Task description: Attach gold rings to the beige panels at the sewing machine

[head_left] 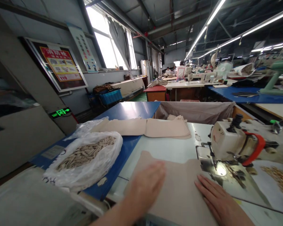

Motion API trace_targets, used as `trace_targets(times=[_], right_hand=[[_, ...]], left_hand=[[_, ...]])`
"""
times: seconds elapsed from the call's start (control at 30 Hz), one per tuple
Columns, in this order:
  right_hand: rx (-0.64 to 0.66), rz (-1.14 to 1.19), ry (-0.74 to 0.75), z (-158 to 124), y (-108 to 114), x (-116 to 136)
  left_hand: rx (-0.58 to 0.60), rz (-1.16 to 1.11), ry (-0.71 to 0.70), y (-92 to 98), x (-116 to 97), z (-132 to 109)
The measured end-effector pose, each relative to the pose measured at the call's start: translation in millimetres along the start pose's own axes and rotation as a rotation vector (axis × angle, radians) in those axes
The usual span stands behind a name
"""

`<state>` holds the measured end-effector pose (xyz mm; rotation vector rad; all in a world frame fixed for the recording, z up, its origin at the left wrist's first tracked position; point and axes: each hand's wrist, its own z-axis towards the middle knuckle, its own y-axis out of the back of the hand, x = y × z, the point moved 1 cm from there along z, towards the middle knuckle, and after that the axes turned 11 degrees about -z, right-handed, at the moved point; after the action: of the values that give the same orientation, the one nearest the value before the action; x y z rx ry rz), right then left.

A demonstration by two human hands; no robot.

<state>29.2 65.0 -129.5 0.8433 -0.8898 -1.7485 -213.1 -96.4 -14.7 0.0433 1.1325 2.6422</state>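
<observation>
A beige fabric panel (176, 188) lies flat on the pale table (165, 150) in front of me. My left hand (146, 182) is over its left part, smeared by motion, so whether it touches the cloth or holds anything is unclear. Flat on the panel's right edge rests my right hand (217, 194), its fingers stretched out. Just beyond that hand stands a sewing machine (228, 141) with its lamp lit over the needle area. Farther back, more beige panels (166, 128) are stacked near the table's far side.
To the left, a white plastic bag (108, 160) full of small beige fabric pieces sits on a blue tabletop (129, 153). Small brass-coloured parts (278, 180) lie on white sheeting at right. A cloth-lined bin (195, 111) borders the table's far edge.
</observation>
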Motion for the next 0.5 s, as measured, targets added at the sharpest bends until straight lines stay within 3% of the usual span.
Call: trace_targets(times=[0.03,0.13,0.17,0.23,0.3,0.5], right_hand=[[-0.015,-0.002,0.005,0,0,0],[-0.05,-0.04,0.021,2,3,3],[-0.064,-0.062,0.028,3,5,3],[-0.093,-0.118,0.047,6,8,5],[-0.116,-0.175,0.077,8,11,5],[-0.082,-0.291,0.113,4,19,0]], left_hand=[[-0.027,0.05,0.165,27.2,28,5],[0.003,0.258,0.918,92.9,112,8],[0.018,0.3,1.022,107.6,134,5],[0.081,0.314,1.14,124.9,165,-3],[0.14,0.282,1.182,129.1,182,-15],[0.111,0.216,1.243,125.8,190,-36]])
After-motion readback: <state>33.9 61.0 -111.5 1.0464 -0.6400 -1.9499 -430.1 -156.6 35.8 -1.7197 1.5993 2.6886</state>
